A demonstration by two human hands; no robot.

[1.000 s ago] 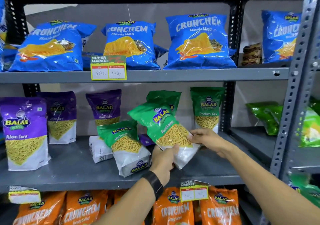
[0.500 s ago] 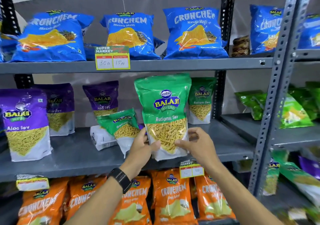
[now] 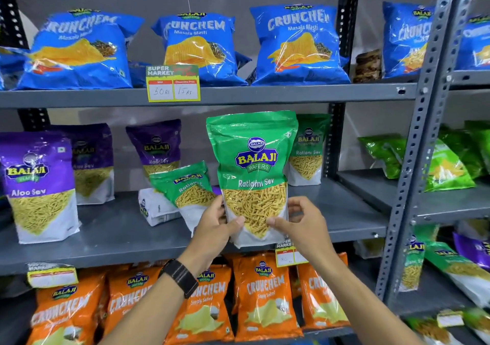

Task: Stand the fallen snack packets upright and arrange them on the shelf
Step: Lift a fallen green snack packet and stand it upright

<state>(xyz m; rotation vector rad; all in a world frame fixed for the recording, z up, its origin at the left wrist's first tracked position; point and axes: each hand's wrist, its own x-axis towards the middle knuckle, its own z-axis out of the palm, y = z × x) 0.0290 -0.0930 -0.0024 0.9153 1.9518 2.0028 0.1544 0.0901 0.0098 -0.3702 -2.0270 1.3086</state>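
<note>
A green Ratlami Sev packet (image 3: 254,169) stands upright at the front edge of the grey middle shelf (image 3: 119,238). My left hand (image 3: 214,228) grips its lower left side and my right hand (image 3: 302,222) its lower right side. Just left of it, a second green Ratlami Sev packet (image 3: 188,188) leans tilted, partly behind my left hand. A white-backed packet (image 3: 153,209) lies fallen behind that one. A third green packet (image 3: 307,151) is upright at the back right.
Purple Aloo Sev packets (image 3: 37,185) stand on the left of the middle shelf. Blue Crunchem bags (image 3: 297,45) fill the top shelf, orange Crunchem bags (image 3: 262,297) the lower one. A grey upright post (image 3: 416,159) separates a neighbouring rack with more green packets.
The green packet went from tilted in my hands to upright, facing me, at the shelf's front edge. Both hands slid down to its lower corners.
</note>
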